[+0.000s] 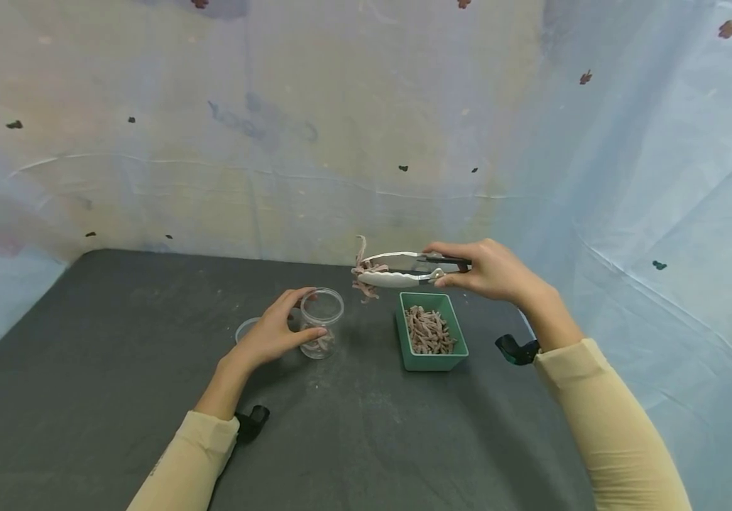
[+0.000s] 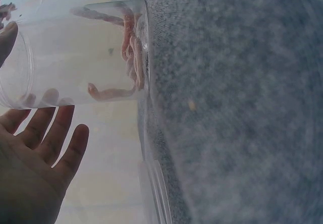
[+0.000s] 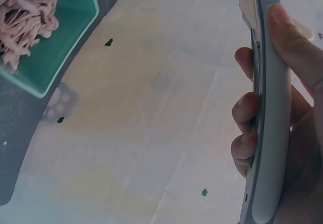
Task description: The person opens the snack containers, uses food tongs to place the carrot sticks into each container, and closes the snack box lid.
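In the head view, the right hand (image 1: pixel 488 268) grips silver tongs (image 1: pixel 388 279) right of centre; their tips clasp pale strips (image 1: pixel 366 275) at mid-frame. The left hand (image 1: pixel 271 332), left of centre, holds a clear jar (image 1: pixel 322 317) with strips at its bottom. Below the tongs, a green tub (image 1: pixel 434 363) of strips sits on the table (image 1: pixel 340 447).

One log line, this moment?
left hand: holds clear jar; right hand: grips tongs; tongs: pinch strips; green container: more strips inside

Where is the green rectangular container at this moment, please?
In the head view, the green rectangular container stands on the dark table, right of the clear jar and, in the picture, just below the tongs.
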The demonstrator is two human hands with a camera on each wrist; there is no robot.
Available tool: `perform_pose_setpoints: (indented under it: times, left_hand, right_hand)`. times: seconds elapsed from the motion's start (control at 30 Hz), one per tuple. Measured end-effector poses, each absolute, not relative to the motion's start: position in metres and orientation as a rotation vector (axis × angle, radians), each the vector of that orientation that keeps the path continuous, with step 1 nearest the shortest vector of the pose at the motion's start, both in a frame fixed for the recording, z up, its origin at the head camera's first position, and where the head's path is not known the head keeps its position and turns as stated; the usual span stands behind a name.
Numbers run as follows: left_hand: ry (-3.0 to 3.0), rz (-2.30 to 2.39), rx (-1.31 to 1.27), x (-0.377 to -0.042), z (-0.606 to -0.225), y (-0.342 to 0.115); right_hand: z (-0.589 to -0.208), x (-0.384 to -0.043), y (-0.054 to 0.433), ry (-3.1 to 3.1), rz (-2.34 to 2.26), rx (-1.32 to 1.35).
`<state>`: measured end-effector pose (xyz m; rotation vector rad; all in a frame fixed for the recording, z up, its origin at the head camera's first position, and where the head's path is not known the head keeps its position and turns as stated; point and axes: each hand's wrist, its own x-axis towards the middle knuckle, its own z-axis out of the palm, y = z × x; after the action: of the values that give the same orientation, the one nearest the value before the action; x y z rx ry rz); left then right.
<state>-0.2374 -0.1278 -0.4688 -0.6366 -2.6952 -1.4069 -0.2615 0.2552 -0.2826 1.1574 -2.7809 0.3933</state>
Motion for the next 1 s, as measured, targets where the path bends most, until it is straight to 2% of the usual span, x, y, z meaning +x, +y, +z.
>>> perform_pose_setpoints:
  times: [0.57, 1.0]
  left_hand:
    - [-2.700, -1.412, -0.633, -0.238, -0.468, -0.125]
    - [-2.760, -1.400, -0.586, -0.241, -0.466, -0.125]
  right_hand:
    - [-0.288, -0.270, 0.217, -2.697, 0.499, 1.281]
    - [-0.313, -0.276, 0.199, -2.729, 0.476, 1.315]
